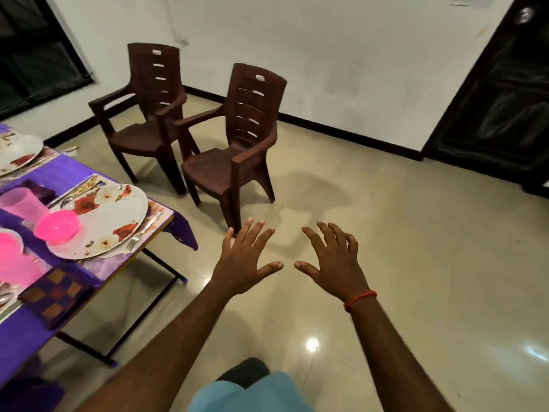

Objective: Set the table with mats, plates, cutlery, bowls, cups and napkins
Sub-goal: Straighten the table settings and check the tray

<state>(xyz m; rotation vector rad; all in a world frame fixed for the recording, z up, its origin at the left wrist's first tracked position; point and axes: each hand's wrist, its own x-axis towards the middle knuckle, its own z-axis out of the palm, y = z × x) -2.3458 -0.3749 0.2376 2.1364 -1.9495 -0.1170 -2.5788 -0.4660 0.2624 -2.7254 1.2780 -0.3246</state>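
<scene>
My left hand (243, 257) and my right hand (332, 260) are held out over the floor, palms down, fingers spread, holding nothing. Both are to the right of the table (26, 328), which has a purple cloth. On it lies a floral plate (113, 215) on a mat, with a pink bowl (58, 227) on its left part and a fork (142, 230) along its right rim. A pink cup (20, 203) stands behind the bowl. A dark checked napkin (56, 292) lies near the table's edge. Another floral plate (17, 153) sits farther back.
Two brown plastic armchairs, one (148, 114) behind and one (237, 144) nearer, stand on the tiled floor ahead. A dark door (499, 99) is at the right, a dark window (35, 55) at the upper left. The table's black metal frame (160, 292) juts out below its edge.
</scene>
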